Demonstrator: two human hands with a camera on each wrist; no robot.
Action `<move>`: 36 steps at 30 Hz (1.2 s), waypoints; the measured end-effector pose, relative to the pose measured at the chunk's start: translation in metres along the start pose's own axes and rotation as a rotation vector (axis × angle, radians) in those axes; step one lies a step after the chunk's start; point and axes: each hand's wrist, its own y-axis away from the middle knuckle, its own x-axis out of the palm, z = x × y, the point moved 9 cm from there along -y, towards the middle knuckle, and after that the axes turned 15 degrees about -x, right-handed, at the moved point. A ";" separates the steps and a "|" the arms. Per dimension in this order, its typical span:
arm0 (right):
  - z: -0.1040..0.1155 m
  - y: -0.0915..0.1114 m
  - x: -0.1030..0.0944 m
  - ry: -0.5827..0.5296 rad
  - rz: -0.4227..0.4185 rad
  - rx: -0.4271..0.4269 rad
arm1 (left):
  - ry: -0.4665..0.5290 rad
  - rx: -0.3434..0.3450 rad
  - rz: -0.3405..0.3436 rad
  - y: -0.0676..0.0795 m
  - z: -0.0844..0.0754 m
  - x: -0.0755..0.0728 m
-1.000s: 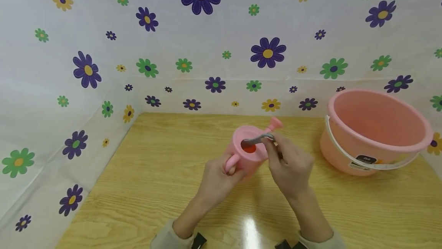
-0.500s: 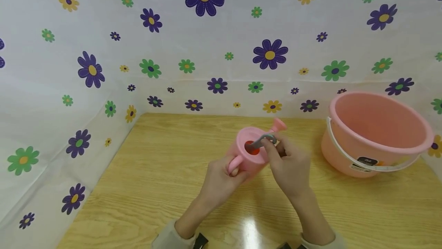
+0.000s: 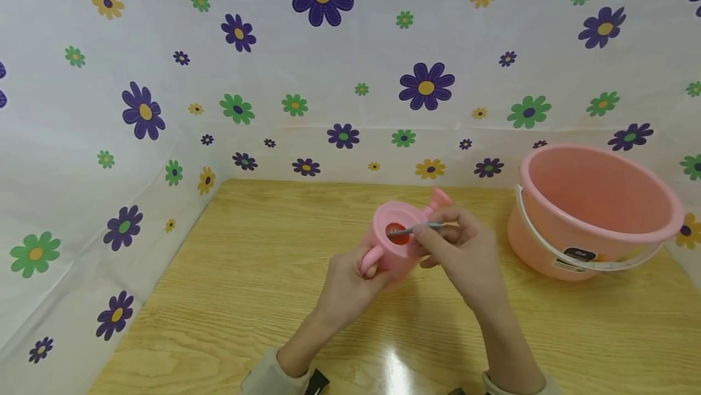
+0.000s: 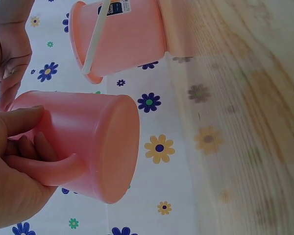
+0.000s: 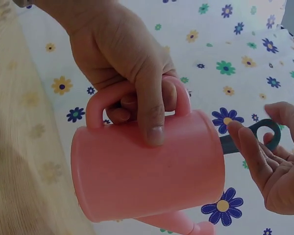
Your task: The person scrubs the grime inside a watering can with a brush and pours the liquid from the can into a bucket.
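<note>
My left hand (image 3: pixel 350 285) grips the loop handle of a pink watering can (image 3: pixel 398 266), its thumb lying along the body in the right wrist view. The can is raised and tilted, its flat base showing in the left wrist view (image 4: pixel 120 147) and its rose (image 3: pixel 438 198) pointing away to the right. My right hand (image 3: pixel 465 255) pinches a grey-green handle with a ring at its end (image 5: pixel 230 144) between thumb and fingers. That handle reaches through the can's round top opening, where red shows; its far end is hidden inside.
A large pink bucket (image 3: pixel 583 261) with a white bail handle stands at the right of the wooden table (image 3: pixel 246 249). Behind and to the left hangs a white cloth (image 3: pixel 356 48) printed with purple, green and yellow flowers.
My right hand has turned and its fingers have spread further around the grey-green handle, which now shows edge-on. The watering can stays nearly in place in my left hand.
</note>
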 end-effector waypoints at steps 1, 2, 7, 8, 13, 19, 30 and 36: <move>-0.001 0.000 -0.001 -0.026 -0.017 0.018 | 0.002 -0.003 -0.003 0.000 0.000 0.000; -0.002 0.000 -0.002 -0.047 -0.030 0.027 | 0.004 -0.004 -0.002 0.000 0.001 0.000; -0.004 -0.001 -0.002 -0.106 -0.085 0.022 | -0.011 0.021 -0.019 0.000 0.000 0.000; -0.005 -0.001 -0.001 -0.110 -0.095 0.018 | -0.016 0.027 -0.021 0.000 0.000 0.000; -0.018 0.003 0.005 -0.120 -0.115 0.094 | -0.033 0.040 -0.016 0.003 0.001 0.002; -0.017 0.005 0.006 -0.169 -0.144 0.137 | -0.071 0.055 -0.025 0.004 -0.001 0.003; -0.007 0.001 0.009 -0.251 -0.123 0.080 | -0.054 0.036 -0.040 0.000 -0.002 -0.002; -0.014 0.002 0.009 -0.289 -0.124 0.112 | -0.054 0.044 -0.037 0.001 -0.002 0.000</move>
